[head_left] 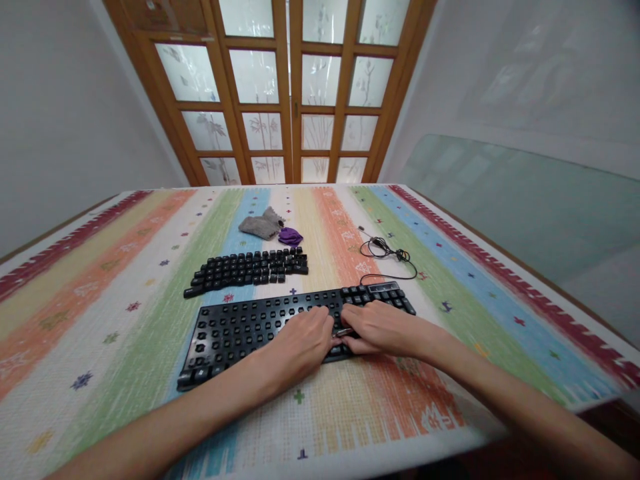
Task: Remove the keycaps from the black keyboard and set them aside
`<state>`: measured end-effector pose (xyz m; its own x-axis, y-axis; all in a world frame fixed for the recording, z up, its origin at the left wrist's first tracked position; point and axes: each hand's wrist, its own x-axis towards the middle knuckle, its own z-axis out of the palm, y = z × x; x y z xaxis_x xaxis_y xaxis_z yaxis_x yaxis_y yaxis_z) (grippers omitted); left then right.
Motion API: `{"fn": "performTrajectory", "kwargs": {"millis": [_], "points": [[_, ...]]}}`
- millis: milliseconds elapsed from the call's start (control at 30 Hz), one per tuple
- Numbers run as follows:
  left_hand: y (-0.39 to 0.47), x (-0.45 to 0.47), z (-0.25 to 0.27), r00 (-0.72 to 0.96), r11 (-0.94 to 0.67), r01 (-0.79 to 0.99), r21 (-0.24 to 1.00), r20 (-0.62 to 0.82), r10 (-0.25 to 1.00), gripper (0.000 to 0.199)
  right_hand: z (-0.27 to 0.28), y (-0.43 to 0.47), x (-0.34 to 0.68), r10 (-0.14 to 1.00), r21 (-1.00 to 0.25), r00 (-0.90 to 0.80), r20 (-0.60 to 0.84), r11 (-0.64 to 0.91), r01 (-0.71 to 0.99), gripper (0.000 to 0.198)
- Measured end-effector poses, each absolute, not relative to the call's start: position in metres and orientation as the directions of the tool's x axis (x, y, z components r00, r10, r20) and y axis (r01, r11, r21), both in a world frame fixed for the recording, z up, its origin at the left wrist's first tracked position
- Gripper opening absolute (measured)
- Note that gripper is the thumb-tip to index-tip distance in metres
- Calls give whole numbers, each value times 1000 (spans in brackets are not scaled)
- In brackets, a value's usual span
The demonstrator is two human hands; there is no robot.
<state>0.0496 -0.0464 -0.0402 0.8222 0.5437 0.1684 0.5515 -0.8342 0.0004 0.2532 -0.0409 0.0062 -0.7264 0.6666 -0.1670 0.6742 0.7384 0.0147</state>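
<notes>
The keyboard [260, 323] is black and long, with a slightly glossy face. Across its left and middle parts the keycaps are off, leaving rows of small raised black mounts. Keycaps remain on along the near left edge, including a larger one at the near left corner, and at the far right, beside a panel in the far right corner. It lies on the tabletop [115, 360], which a striped, multicoloured cloth covers, slightly askew, its right end farther off than its left.

Both hands are over the right-of-middle part of the keyboard, close together. The left hand [306, 333] has its fingers curled narrow, down at the keys; whether they hold anything is hidden. The right hand [377, 327] has its fingers bent, thumb toward the near edge, closed around a small metal piece [343, 332] that shows between the hands. The mounts left of the left hand are uncovered; those under the fingers are hidden.

Just beyond the keyboard, the loose keycaps [245, 268] stand in close rows. A black cable [387, 275] leaves the far edge and coils beyond its right end.
</notes>
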Motion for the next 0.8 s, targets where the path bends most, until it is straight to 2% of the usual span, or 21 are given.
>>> {"fn": "performTrajectory", "kwargs": {"millis": [200, 400, 667, 800], "points": [[-45, 50, -31, 827, -838, 545, 13, 155, 540, 27, 15, -43, 251, 670, 19, -722, -174, 735, 677, 25], [-35, 44, -17, 846, -859, 500, 110, 149, 512, 22, 26, -46, 255, 653, -3, -740, -164, 749, 662, 13], [-20, 37, 3, 902, -883, 404, 239, 55, 428, 16, 26, -43, 256, 642, -127, -740, -198, 732, 669, 13], [-17, 36, 3, 916, -894, 369, 252, 64, 396, 13, 28, -41, 254, 632, -176, -748, -203, 728, 663, 13]]}}
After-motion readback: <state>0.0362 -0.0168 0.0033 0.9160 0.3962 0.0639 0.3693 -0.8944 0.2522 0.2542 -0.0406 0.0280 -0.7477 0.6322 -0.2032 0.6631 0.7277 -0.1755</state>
